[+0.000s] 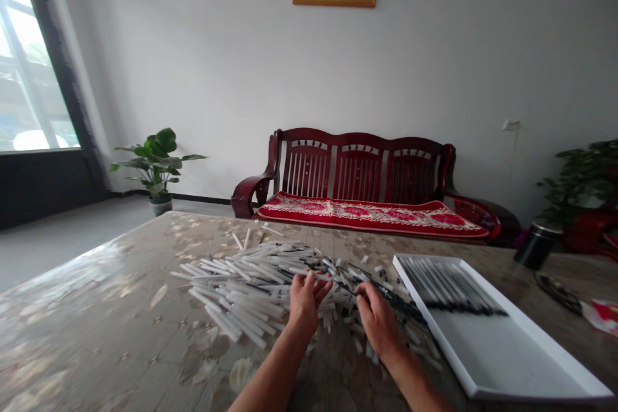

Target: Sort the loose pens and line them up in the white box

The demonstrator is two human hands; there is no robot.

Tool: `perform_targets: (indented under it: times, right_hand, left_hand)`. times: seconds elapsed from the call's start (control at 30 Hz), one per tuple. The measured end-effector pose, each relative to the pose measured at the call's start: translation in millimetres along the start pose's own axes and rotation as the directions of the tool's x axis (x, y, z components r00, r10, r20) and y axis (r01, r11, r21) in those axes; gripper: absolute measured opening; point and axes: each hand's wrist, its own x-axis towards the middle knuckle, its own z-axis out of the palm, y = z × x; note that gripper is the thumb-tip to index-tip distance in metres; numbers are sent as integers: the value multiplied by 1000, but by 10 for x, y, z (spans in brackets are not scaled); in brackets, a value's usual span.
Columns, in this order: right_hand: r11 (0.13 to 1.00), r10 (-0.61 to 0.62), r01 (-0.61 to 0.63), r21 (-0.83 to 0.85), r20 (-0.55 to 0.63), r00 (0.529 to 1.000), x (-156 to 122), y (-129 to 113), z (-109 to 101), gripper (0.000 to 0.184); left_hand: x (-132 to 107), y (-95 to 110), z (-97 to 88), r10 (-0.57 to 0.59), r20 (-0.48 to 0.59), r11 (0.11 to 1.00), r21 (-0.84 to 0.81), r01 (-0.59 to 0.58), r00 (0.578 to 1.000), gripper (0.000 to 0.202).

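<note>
A big heap of white pen barrels (241,290) lies on the patterned table (120,309), mixed with thin black refills (386,299) and small white caps toward the right. My left hand (305,299) rests on the heap with its fingers curled round a white barrel. My right hand (376,318) lies just right of it, fingers bent down into the black refills and pinching among them; what it grips is hidden. A white tray (502,360) to the right holds a row of finished pens (449,283) along its far end.
A dark wooden bench (362,167) with a red cushion stands behind the table. Potted plants sit at the far left (157,164) and far right (584,174). A black jar (535,244), a black cord and a red-white packet (603,315) lie at the table's right.
</note>
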Motion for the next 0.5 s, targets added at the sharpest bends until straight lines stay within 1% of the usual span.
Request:
perform_targets:
  times: [0.17, 0.33, 0.5]
  right_hand:
    - [1000, 0, 0, 13, 5, 1000, 2, 34, -8, 19]
    - [998, -35, 35, 43, -11, 999, 1, 32, -4, 18]
    - [997, -80, 81, 20, -33, 996, -2, 56, 34, 18]
  left_hand:
    - [-40, 25, 43, -25, -14, 999, -28, 24, 1000, 13]
    - [-32, 35, 50, -38, -19, 999, -38, 37, 999, 13]
    - [-40, 1, 37, -18, 9, 1000, -1, 18, 1000, 18]
